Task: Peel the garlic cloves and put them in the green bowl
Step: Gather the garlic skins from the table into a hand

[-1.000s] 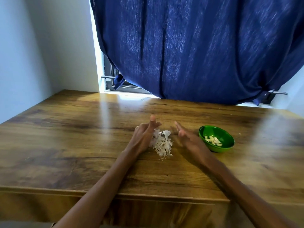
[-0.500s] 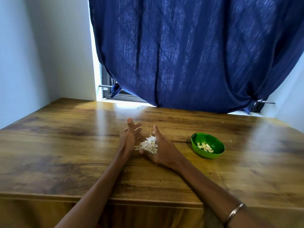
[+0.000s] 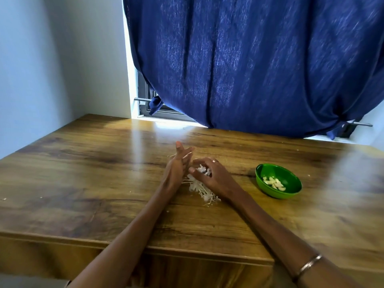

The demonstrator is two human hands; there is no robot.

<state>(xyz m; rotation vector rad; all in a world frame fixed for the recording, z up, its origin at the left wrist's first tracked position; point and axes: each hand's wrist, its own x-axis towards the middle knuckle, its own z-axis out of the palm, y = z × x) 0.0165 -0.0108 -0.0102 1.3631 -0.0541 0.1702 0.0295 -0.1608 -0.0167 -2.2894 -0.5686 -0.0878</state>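
Right hand (image 3: 214, 177) curled over garlic skins (image 3: 199, 187); left hand (image 3: 176, 166) flat beside; green bowl (image 3: 278, 182) right.

We count one green bowl (image 3: 278, 182) on one wooden desk (image 3: 83, 183). Inside it lie several peeled garlic cloves (image 3: 273, 183), too small and bunched for an exact count. We see one heap of white garlic skins (image 3: 199, 187), two hands, one ring (image 3: 215, 161), one bracelet (image 3: 309, 265) and one blue curtain (image 3: 249, 59).

- Garlic skins (image 3: 199, 187): pile partly hidden under right hand (image 3: 216, 177); any unpeeled clove there not discernible.
- Peeled cloves (image 3: 274, 183) in green bowl (image 3: 291, 191): too small to count.
- Curtain (image 3: 259, 63): cut off at top edge.
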